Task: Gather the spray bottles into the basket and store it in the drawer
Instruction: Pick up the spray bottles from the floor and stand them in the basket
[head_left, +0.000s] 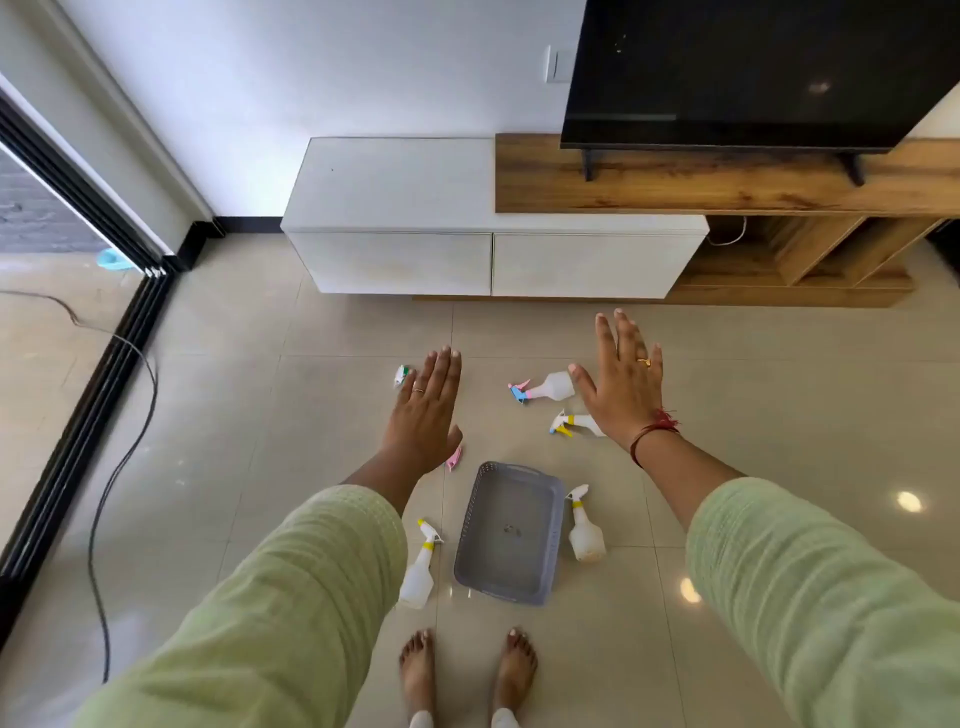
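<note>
Left grip: left hand held out flat above the floor, palm down, fingers straight and close together, holding nothing.
Right grip: right hand also stretched forward and empty, fingers spread, thumb out to the left; a ring on one finger and a red thread at the wrist.
Sleeves: both forearms in pale green sleeves, reaching in from the near edge.
Under the left hand: a green-capped spray bottle peeks out at the far left of the fingers; a pink trigger shows just right of the wrist, its bottle hidden.
Beside the right hand: a pink-and-blue spray bottle lies on its side just left of the thumb; a yellow-and-blue spray bottle lies nearer, partly covered by the hand.
Basket: grey basket sits on the floor between the two arms, empty of bottles.
Basket's neighbours: a white bottle with yellow collar lies just left of it; another white bottle lies just right of it.
Feet: bare feet stand near the basket's near end.
Floor: glossy beige tiles, a black cable trailing on the left.
Far side: white drawer cabinet, both fronts closed, against the wall; a wooden stand to its right carries a dark television.
</note>
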